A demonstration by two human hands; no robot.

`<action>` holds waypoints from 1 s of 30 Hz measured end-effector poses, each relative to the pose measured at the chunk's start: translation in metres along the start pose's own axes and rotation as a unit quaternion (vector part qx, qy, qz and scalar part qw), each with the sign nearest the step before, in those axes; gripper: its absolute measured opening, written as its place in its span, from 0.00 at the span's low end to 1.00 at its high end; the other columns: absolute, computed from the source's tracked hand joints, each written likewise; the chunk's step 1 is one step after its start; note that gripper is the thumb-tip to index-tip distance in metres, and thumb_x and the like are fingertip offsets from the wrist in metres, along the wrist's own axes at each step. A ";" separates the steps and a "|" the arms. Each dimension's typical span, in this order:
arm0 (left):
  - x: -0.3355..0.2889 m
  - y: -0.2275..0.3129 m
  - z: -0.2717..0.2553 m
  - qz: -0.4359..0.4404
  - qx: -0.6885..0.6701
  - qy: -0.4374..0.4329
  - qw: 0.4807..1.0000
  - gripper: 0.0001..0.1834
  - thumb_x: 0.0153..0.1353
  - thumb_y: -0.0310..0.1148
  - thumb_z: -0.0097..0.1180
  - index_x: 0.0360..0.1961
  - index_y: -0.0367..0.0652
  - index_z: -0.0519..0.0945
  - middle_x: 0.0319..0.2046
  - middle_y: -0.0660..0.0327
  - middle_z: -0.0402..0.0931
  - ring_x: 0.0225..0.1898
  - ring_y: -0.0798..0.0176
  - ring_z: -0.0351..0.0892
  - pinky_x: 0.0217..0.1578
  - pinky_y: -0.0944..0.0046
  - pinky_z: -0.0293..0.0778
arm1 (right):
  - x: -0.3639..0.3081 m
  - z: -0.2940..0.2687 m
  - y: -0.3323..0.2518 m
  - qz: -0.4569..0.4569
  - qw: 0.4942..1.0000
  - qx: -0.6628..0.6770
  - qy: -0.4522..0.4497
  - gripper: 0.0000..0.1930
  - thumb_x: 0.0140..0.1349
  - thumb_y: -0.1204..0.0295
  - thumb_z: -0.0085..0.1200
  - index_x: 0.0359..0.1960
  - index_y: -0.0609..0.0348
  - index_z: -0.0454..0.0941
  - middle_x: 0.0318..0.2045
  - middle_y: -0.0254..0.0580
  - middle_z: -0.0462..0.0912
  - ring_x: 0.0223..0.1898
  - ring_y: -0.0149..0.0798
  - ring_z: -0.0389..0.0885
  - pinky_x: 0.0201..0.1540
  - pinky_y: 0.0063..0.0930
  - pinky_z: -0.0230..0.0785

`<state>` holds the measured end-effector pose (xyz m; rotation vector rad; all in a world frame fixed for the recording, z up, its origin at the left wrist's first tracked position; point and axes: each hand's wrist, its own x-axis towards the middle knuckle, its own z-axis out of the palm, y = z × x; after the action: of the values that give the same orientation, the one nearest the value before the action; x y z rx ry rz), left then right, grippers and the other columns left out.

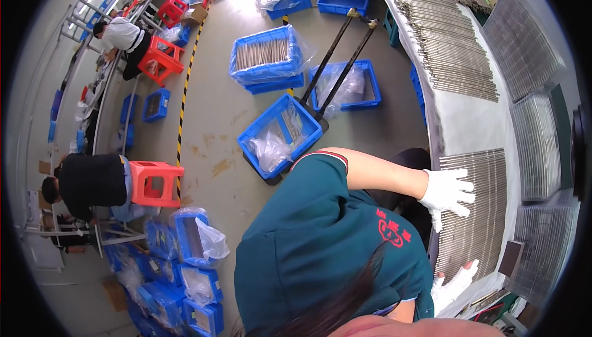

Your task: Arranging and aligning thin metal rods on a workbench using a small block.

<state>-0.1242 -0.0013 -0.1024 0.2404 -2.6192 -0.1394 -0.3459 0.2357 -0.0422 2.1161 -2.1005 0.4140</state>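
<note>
Rows of thin grey metal rods point(487, 213) lie side by side on a white-covered table point(465, 124). My left hand point(449, 194), in a white glove, rests flat on the upper part of these rods with its fingers spread. My right hand point(455, 284), gloved too with bare fingertips showing, is at the lower edge of the same rods. Its thumb and fingers are apart, and part of it is hidden by my shoulder. Neither hand grips anything that I can see.
Another row of rods point(450, 47) lies farther up the table. Clear racks point(536, 133) stand along its far side. Behind me are blue bins point(265, 59), a trolley with a black handle point(336, 59), red stools point(157, 184) and two seated people point(92, 180).
</note>
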 end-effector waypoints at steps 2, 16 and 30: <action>0.000 0.000 0.000 0.001 0.004 -0.003 1.000 0.51 0.45 0.78 0.58 0.64 0.57 0.76 0.67 0.53 0.69 0.71 0.43 0.62 0.67 0.30 0.54 | 0.000 -0.003 0.000 0.011 1.000 0.003 -0.002 0.44 0.73 0.35 0.34 0.77 0.59 0.55 0.75 0.52 0.60 0.75 0.58 0.58 0.75 0.53 0.49; -0.007 0.000 -0.056 -0.055 -0.052 -0.106 0.992 0.38 0.58 0.62 0.58 0.65 0.52 0.78 0.68 0.52 0.69 0.70 0.42 0.63 0.71 0.40 0.52 | -0.007 -0.033 -0.033 0.090 0.992 0.090 0.008 0.42 0.58 0.44 0.60 0.66 0.64 0.69 0.65 0.61 0.70 0.66 0.65 0.66 0.70 0.55 0.55; 0.002 0.002 -0.062 0.013 0.036 -0.125 0.991 0.44 0.51 0.66 0.60 0.66 0.53 0.77 0.65 0.50 0.70 0.64 0.43 0.67 0.62 0.43 0.61 | -0.040 -0.042 -0.040 0.172 0.980 0.077 -0.067 0.46 0.53 0.45 0.65 0.67 0.62 0.65 0.72 0.57 0.63 0.73 0.63 0.59 0.73 0.58 0.50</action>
<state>-0.0953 -0.0035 -0.0477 0.2273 -2.8795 -0.0711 -0.3100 0.2864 -0.0094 1.9002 -2.6044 0.4968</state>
